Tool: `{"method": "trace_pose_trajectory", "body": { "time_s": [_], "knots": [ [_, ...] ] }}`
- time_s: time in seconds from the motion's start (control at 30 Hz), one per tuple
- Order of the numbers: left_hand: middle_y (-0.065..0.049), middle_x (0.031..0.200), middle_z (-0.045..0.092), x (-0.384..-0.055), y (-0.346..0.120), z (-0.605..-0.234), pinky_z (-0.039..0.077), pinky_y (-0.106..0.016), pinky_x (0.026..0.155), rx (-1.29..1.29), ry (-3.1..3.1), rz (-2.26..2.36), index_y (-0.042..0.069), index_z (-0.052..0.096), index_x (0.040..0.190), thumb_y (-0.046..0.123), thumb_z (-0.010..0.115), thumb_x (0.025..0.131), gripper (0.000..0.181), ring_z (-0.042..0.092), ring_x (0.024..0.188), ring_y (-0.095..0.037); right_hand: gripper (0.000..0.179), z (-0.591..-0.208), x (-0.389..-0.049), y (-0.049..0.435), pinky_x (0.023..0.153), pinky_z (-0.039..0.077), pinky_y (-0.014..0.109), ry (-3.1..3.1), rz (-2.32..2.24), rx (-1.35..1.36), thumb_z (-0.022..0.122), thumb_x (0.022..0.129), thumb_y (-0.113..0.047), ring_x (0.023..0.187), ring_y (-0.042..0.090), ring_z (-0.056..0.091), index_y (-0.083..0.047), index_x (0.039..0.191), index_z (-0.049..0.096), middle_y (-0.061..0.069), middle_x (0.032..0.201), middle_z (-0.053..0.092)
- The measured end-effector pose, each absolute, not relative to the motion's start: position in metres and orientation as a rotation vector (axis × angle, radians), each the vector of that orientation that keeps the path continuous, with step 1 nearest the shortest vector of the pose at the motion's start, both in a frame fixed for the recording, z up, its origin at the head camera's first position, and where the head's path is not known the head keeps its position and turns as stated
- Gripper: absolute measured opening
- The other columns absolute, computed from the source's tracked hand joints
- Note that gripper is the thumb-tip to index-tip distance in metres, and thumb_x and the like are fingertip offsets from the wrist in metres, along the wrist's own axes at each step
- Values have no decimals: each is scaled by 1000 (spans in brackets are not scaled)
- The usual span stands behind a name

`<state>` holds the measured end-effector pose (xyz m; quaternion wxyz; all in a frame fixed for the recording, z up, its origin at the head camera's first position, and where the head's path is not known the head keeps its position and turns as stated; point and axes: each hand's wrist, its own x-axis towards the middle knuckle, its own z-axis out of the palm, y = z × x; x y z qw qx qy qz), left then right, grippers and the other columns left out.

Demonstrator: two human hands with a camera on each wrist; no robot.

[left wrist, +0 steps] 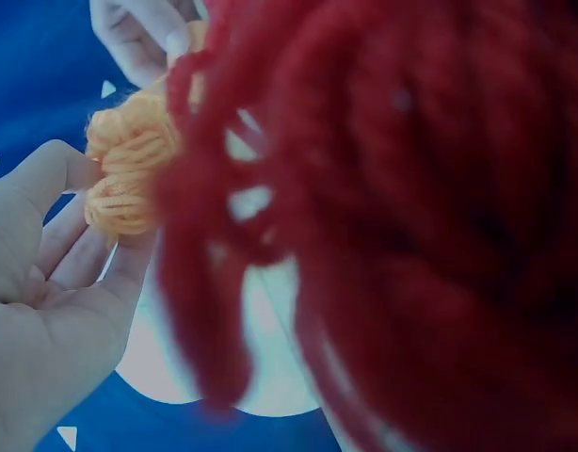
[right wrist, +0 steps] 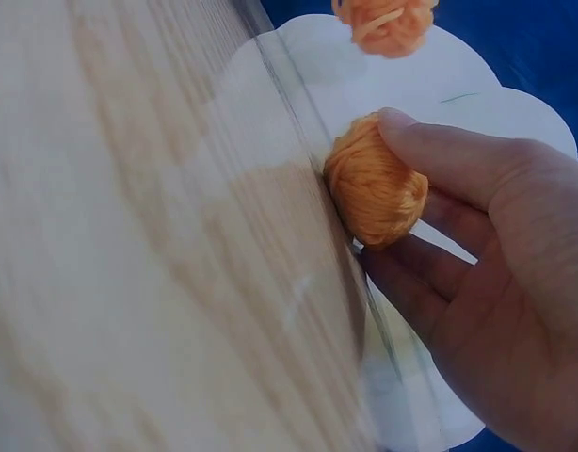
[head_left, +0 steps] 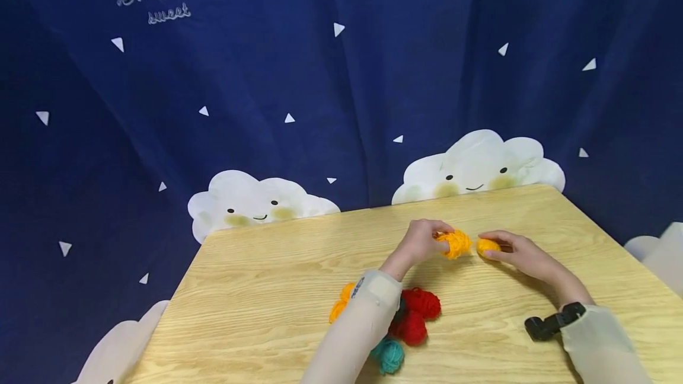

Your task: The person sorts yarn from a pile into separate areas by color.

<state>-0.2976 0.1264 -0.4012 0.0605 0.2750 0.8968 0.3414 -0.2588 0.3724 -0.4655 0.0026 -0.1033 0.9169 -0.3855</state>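
My left hand [head_left: 423, 243] pinches an orange ball of yarn [head_left: 456, 244] between thumb and fingers, over the right half of the table. Loose-looking strands show on this ball in the left wrist view. Just to its right, my right hand [head_left: 525, 256] grips a smaller, tightly wound orange yarn ball [right wrist: 377, 184] with thumb and fingertips, close to the tabletop. A narrow gap separates the two balls in the head view. Red yarn [left wrist: 411, 188] looms large and blurred in the left wrist view, covering much of it.
Under my left forearm lie red yarn balls [head_left: 412, 328], a teal yarn ball [head_left: 391, 355] and orange yarn [head_left: 338, 310], partly hidden by the sleeve. The wooden table [head_left: 256, 289] ends at a dark blue curtain [head_left: 299, 64] with white clouds. A black strap device [head_left: 555, 322] sits on my right wrist.
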Motion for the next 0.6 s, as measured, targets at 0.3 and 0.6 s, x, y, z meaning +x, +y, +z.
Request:
{"method": "trace_pose_trajectory", "body": {
  "time_s": [0.3,0.6],
  "knots": [
    [5,112,73,-300,136,-413,46,-11,74,810,2713,948,18,74,114,9,74,83,32,57,85,-3,53,-466,-258,371,94,50,26,2879,-1212,-326,59,98,-35,124,40,53,-1,138,53,26,138,54],
    [5,117,72,-301,147,-417,47,-11,76,832,2696,895,18,73,117,8,73,85,34,61,91,-4,54,-466,-259,372,102,45,56,2863,-1238,-314,58,98,-35,126,43,51,1,139,51,27,140,51]
  ]
}}
